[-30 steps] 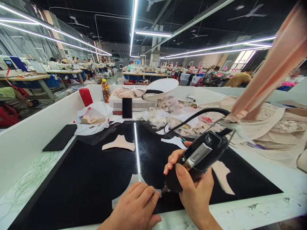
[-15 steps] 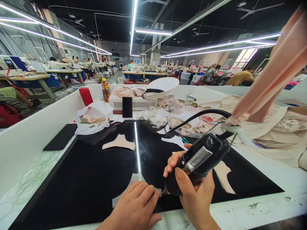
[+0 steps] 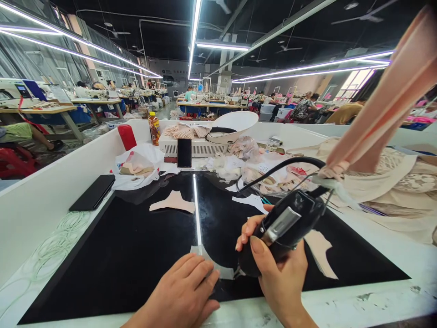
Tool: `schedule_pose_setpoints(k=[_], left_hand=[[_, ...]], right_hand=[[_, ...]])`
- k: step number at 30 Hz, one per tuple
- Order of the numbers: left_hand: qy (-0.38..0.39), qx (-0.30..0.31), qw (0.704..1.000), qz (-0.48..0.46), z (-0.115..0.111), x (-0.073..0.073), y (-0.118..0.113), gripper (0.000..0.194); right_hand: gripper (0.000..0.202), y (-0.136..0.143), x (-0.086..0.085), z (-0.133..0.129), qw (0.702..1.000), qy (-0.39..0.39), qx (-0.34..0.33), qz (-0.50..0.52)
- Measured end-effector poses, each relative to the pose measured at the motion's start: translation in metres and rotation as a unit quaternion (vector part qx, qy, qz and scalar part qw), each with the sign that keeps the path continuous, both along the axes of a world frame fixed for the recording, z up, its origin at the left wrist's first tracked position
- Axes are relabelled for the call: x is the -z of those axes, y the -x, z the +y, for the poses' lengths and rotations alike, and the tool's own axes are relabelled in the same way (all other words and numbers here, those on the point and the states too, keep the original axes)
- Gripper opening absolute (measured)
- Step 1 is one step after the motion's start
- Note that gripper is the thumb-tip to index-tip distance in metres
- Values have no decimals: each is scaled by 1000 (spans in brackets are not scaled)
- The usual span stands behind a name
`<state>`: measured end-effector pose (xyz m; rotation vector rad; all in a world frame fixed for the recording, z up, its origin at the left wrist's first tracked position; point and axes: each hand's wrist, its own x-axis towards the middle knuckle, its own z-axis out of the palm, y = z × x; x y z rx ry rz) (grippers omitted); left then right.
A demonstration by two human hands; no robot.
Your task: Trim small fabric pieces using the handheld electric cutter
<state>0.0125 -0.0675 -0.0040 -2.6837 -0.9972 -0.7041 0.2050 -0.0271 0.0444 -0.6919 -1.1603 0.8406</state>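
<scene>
Head view: left hand (image 3: 186, 282) lying flat, fingers stretched close together, grasping nothing, resting on curved see-through sheet (image 3: 223, 272). Sheet showing beyond and to right of left fingertips. Right hand (image 3: 282, 273) gripping black corded tool (image 3: 290, 223), fingers wrapping around body. Tool tip pointing at sheet's right end, between both hands' fingers; contact, cannot tell. Beige cloth (image 3: 172, 202) lying on black mat (image 3: 136, 264) beyond left fingers. Pink cloth strip (image 3: 378, 95) rising above right fingers.
</scene>
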Motion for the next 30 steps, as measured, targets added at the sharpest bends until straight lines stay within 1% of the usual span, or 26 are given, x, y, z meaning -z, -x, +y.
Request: schedule_pose_setpoints(k=[2, 4, 7, 10, 13, 16, 21, 24, 27, 30], left_hand=[[12, -20, 1000, 7, -5, -8, 15, 34], [16, -55, 998, 5, -11, -13, 32, 35], [35, -109, 993, -8, -23, -11, 56, 36], [85, -150, 984, -39, -34, -6, 69, 30], [129, -165, 975, -77, -40, -2, 70, 24], [147, -170, 967, -115, -42, 1, 65, 23], [159, -169, 960, -157, -40, 5, 60, 21], [160, -168, 958, -167, -39, 6, 60, 20], [168, -161, 955, -182, -40, 6, 61, 25], [186, -153, 946, -219, -42, 5, 62, 24]], right_hand=[[41, -2, 0, -1, 1000, 1, 5, -2], [42, -5, 0, -2, 1000, 8, 6, -1], [45, -8, -1, -1, 1000, 24, 18, 3], [46, -5, -6, 2, 999, 37, 25, 18], [43, 8, -11, 4, 999, 38, 7, 32], [41, 28, -12, 2, 998, 33, -29, 40], [42, 60, -7, -5, 993, 25, -100, 53], [41, 75, -5, -8, 989, 21, -127, 69], [40, 89, -3, -11, 985, 20, -151, 83], [38, 98, -1, -13, 981, 26, -172, 89]])
